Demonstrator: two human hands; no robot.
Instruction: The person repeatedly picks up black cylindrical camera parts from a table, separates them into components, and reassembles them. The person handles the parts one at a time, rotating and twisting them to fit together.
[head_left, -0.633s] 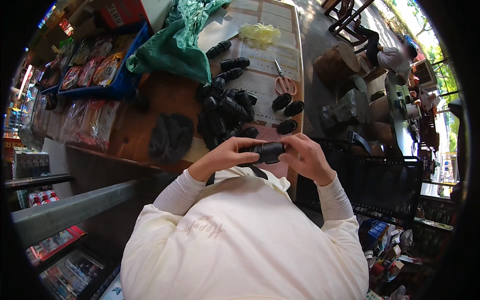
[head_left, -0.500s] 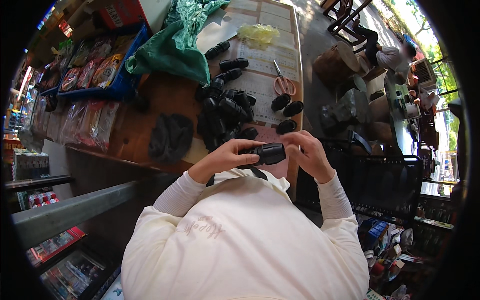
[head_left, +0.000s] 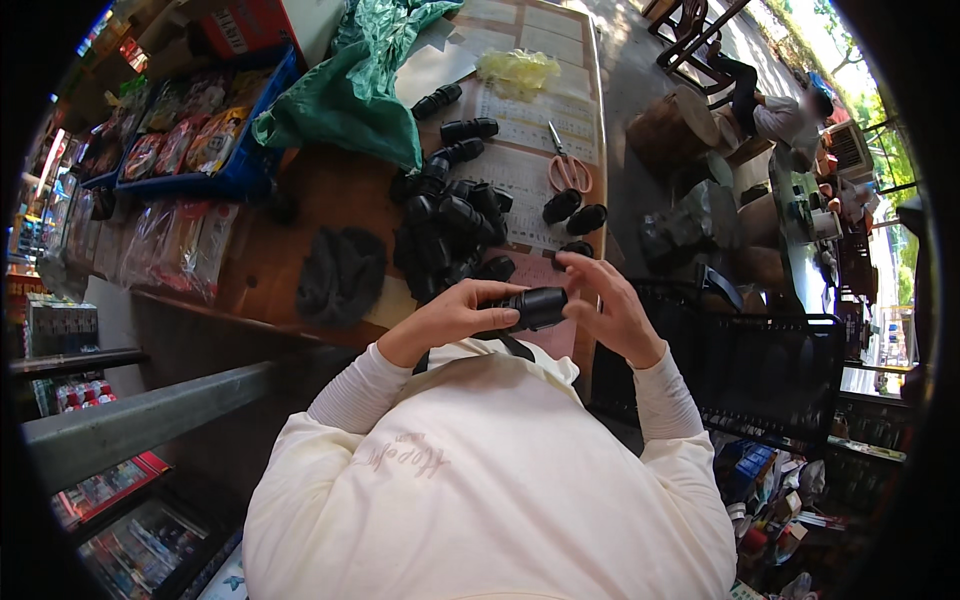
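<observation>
My left hand [head_left: 457,317] grips a black plastic pipe fitting [head_left: 541,307] with a thick ribbed end, held level in front of my chest. Thumb on the near side, fingers beyond it. Just off the fitting's right end is my right hand [head_left: 612,308], fingers apart and nothing visible in them. Past the hands lies a heap of similar black fittings [head_left: 470,218] on the table. Three more sit along the table's right edge, the nearest of them, a black fitting [head_left: 577,248], partly covered by my right fingers. Scissors [head_left: 568,170] with pink handles lie beyond these.
Left of the heap is a dark grey cloth [head_left: 342,277], with a green plastic bag [head_left: 345,105] behind it. A yellowish clear bag [head_left: 518,70] lies farther back. At the left stands a blue crate [head_left: 210,180] of packets. Right of the table is a black crate [head_left: 740,370]; a person sits far right.
My right hand has shifted slightly, its fingers spreading and rising beside the fitting's end. The fitting has turned a little in my left hand, which stays put.
</observation>
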